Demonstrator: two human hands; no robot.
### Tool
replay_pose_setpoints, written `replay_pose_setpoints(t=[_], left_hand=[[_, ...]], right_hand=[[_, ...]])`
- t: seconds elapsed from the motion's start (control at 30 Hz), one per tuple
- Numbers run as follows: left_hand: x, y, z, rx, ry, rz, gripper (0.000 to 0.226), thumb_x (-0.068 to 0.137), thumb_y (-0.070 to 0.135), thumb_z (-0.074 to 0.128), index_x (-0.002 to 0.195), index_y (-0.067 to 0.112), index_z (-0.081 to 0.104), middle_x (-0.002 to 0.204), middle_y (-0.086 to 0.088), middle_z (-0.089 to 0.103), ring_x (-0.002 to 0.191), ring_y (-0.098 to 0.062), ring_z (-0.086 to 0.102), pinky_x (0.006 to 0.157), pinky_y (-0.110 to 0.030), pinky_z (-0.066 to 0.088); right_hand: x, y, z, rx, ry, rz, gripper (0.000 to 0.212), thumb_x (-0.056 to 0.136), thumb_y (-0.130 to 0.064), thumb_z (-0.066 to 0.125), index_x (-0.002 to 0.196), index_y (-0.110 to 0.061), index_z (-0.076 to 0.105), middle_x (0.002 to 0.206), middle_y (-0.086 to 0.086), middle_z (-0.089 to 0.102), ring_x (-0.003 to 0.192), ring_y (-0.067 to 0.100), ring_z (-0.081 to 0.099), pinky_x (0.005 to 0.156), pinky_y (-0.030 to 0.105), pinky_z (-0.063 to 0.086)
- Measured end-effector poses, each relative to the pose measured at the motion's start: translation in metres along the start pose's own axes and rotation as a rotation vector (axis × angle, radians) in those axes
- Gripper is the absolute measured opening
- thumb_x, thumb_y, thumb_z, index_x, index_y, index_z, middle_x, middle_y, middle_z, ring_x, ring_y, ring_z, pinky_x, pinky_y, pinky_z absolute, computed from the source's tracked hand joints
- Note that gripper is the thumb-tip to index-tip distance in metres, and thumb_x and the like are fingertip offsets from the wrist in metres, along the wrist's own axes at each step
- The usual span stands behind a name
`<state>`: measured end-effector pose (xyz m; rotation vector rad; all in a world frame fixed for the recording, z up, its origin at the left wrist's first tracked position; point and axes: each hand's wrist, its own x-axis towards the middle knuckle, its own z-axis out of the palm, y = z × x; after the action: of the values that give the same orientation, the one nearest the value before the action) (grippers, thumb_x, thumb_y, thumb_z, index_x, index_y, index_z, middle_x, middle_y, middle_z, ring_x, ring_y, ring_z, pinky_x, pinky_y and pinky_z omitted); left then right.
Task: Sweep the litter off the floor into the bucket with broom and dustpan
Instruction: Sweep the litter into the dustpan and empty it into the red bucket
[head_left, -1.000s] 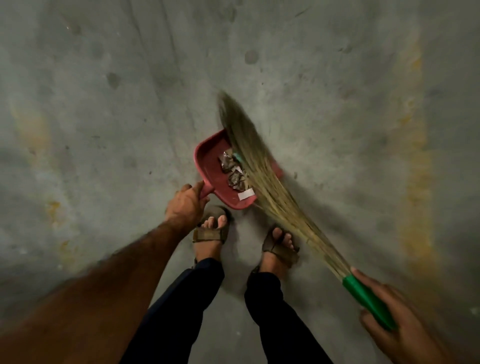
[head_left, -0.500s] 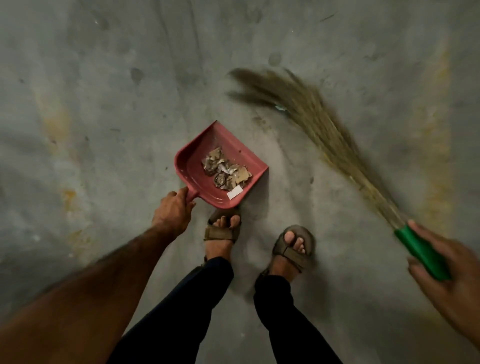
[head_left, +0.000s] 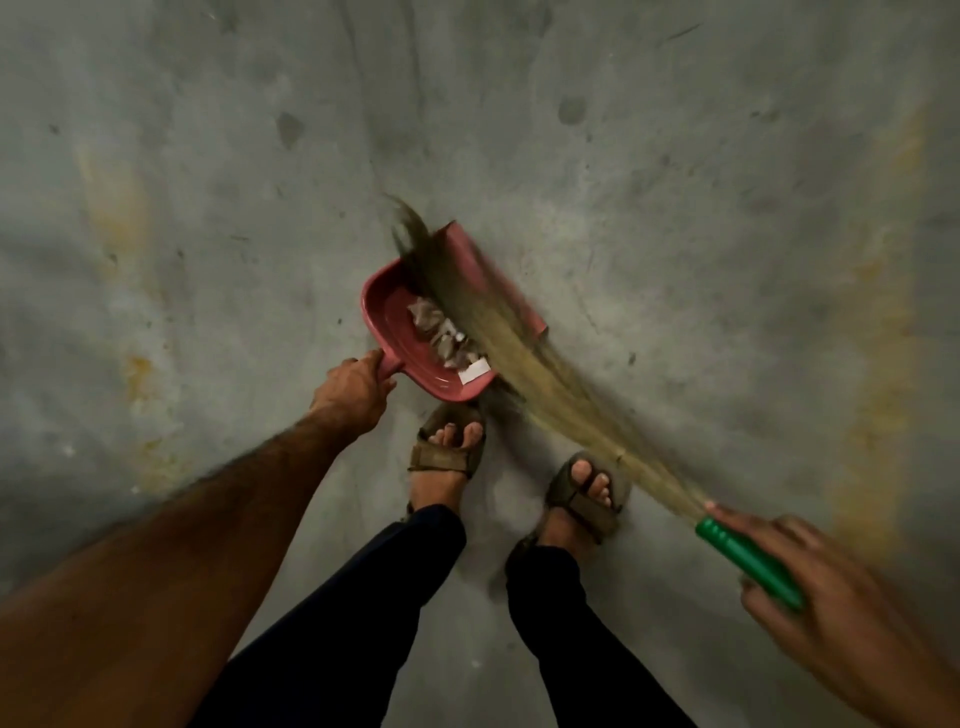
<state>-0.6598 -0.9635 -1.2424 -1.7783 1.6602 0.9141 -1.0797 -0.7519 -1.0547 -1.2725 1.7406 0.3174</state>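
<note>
Now, from the head view, our left hand (head_left: 356, 391) grips the red dustpan (head_left: 395, 317) handle on the grey floor (head_left: 208, 234), just beyond our sandals (head_left: 448, 451); litter (head_left: 445, 336) lies inside; our right hand (head_left: 810, 587) holds the broom (head_left: 524, 353) by its green grip, blurred bristles across the pan.

On a stained concrete floor (head_left: 208, 260): 1 red dustpan (head_left: 395, 332) at 12 o'clock from 2 sandals (head_left: 449, 441), 1 grass broom (head_left: 519, 358) at 2 o'clock, 2 hands (head_left: 353, 395), and 1 small heap of litter (head_left: 441, 338), pieces too blurred to count.
</note>
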Motion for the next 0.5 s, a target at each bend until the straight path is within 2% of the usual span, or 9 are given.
replay_pose_setpoints(t=[0.1,0.17,0.23,0.27,0.3,0.37,0.4,0.43,0.5], left_hand=[[-0.017,0.0,0.0,-0.068,-0.015,0.014,0.046,0.095,0.036,0.055,0.136,0.017,0.045,0.121,-0.017,0.061,0.108,-0.036,0.058,0.091,-0.044,0.048],[-0.038,0.0,-0.003,-0.119,-0.032,0.027,0.046,0.095,0.034,0.055,0.136,0.015,0.045,0.122,-0.016,0.062,0.108,-0.035,0.058,0.09,-0.043,0.047],[-0.066,0.003,-0.011,-0.175,-0.024,0.067,0.044,0.096,0.031,0.055,0.134,0.012,0.047,0.122,-0.017,0.063,0.108,-0.035,0.06,0.089,-0.042,0.048],[-0.082,0.006,-0.017,-0.194,-0.008,0.094,0.043,0.096,0.029,0.056,0.133,0.01,0.048,0.121,-0.017,0.063,0.108,-0.036,0.06,0.089,-0.042,0.048],[-0.098,0.011,-0.024,-0.2,0.009,0.121,0.042,0.096,0.027,0.056,0.133,0.009,0.048,0.121,-0.018,0.063,0.109,-0.036,0.059,0.089,-0.042,0.047],[-0.134,0.023,-0.046,-0.198,0.044,0.168,0.043,0.096,0.027,0.056,0.134,0.008,0.048,0.123,-0.019,0.062,0.11,-0.037,0.058,0.09,-0.04,0.044],[-0.151,0.031,-0.058,-0.206,0.054,0.177,0.044,0.097,0.028,0.055,0.135,0.008,0.047,0.124,-0.019,0.061,0.111,-0.036,0.058,0.09,-0.04,0.044],[-0.168,0.037,-0.07,-0.216,0.058,0.18,0.044,0.097,0.029,0.054,0.135,0.009,0.047,0.124,-0.018,0.061,0.11,-0.035,0.058,0.09,-0.04,0.045],[-0.2,0.051,-0.098,-0.218,0.062,0.184,0.044,0.098,0.032,0.052,0.136,0.011,0.046,0.125,-0.017,0.06,0.11,-0.034,0.058,0.089,-0.04,0.045]], right_hand=[[-0.041,-0.011,0.0,0.148,0.021,0.081,0.082,0.071,-0.023,0.079,0.134,-0.062,0.044,0.115,-0.022,0.058,0.09,-0.005,0.063,0.074,0.018,0.05],[-0.076,-0.018,-0.005,0.299,0.025,0.121,0.074,0.071,-0.012,0.082,0.128,-0.051,0.057,0.112,-0.023,0.065,0.087,-0.007,0.066,0.073,0.012,0.048],[-0.107,-0.025,-0.013,0.576,-0.075,0.184,0.063,0.067,-0.01,0.089,0.121,-0.035,0.068,0.097,-0.009,0.073,0.07,0.014,0.07,0.061,0.013,0.049],[-0.121,-0.027,-0.026,0.69,-0.192,0.203,0.063,0.055,-0.031,0.096,0.114,-0.033,0.072,0.096,0.0,0.072,0.069,0.023,0.069,0.058,0.014,0.049],[-0.145,-0.016,-0.026,0.726,-0.139,0.291,0.08,0.031,-0.063,0.093,0.104,-0.035,0.073,0.103,0.008,0.069,0.071,0.022,0.066,0.057,0.011,0.048],[-0.172,0.005,-0.012,0.751,-0.002,0.395,0.106,0.008,-0.097,0.062,0.095,-0.036,0.066,0.107,0.011,0.062,0.074,0.006,0.061,0.064,0.005,0.047],[-0.183,0.004,-0.01,0.639,0.039,0.395,0.102,0.017,-0.103,0.053,0.095,-0.038,0.065,0.102,0.01,0.064,0.075,0.001,0.059,0.069,0.004,0.046],[-0.194,-0.002,-0.014,0.478,0.046,0.388,0.081,0.036,-0.099,0.056,0.096,-0.046,0.063,0.096,0.007,0.067,0.078,-0.007,0.058,0.075,0.004,0.043],[-0.231,-0.029,-0.034,0.371,0.143,0.464,0.039,0.057,-0.075,0.067,0.086,-0.052,0.059,0.082,0.002,0.07,0.076,-0.024,0.054,0.081,0.0,0.038]])
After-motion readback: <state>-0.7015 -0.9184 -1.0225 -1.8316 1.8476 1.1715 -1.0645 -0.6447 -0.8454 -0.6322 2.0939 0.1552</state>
